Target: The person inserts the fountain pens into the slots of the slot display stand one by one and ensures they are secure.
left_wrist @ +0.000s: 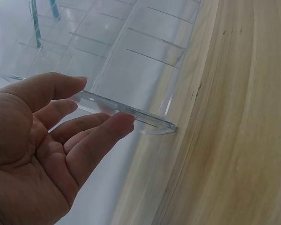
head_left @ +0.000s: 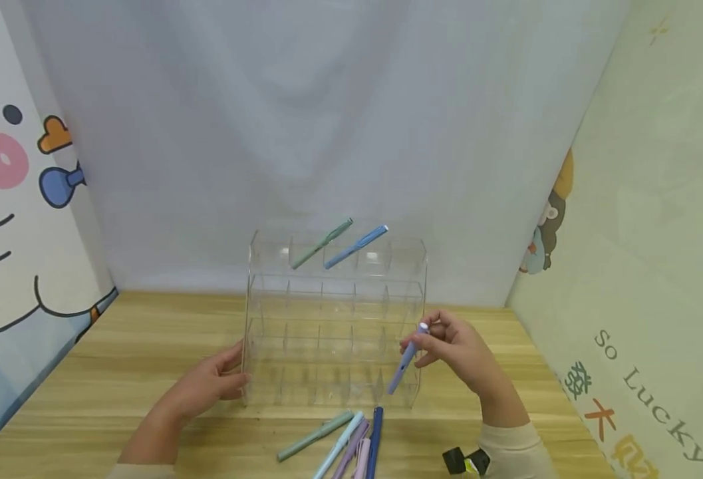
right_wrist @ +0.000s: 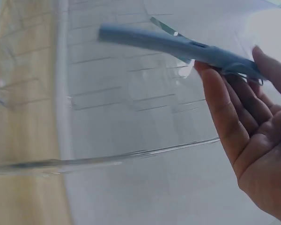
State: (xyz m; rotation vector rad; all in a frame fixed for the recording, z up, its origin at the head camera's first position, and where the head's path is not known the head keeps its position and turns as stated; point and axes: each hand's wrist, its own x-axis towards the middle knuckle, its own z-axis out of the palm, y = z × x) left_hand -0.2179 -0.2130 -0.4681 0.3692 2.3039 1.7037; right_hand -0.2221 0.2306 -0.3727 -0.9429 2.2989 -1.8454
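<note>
A clear acrylic pen rack [head_left: 337,346] with several tiers of compartments stands upright on the wooden table. My left hand [head_left: 207,386] grips the edge of its left side panel; in the left wrist view the fingertips [left_wrist: 124,123] sit at that clear edge. Between thumb and fingers of my right hand [head_left: 455,346] is a periwinkle pen [head_left: 406,362], slanted with its lower end over the rack's lower right compartments. The right wrist view has this pen [right_wrist: 154,42] with its clip near the thumb. A green pen [head_left: 321,245] and a blue pen [head_left: 356,247] lean in the top tier.
Several pens lie in front of the rack: a green pen [head_left: 315,436], a light blue pen [head_left: 339,447], purple ones and a dark blue pen [head_left: 376,439]. A small black object [head_left: 466,460] is by the right sleeve. A grey-white curtain [head_left: 327,133] hangs behind.
</note>
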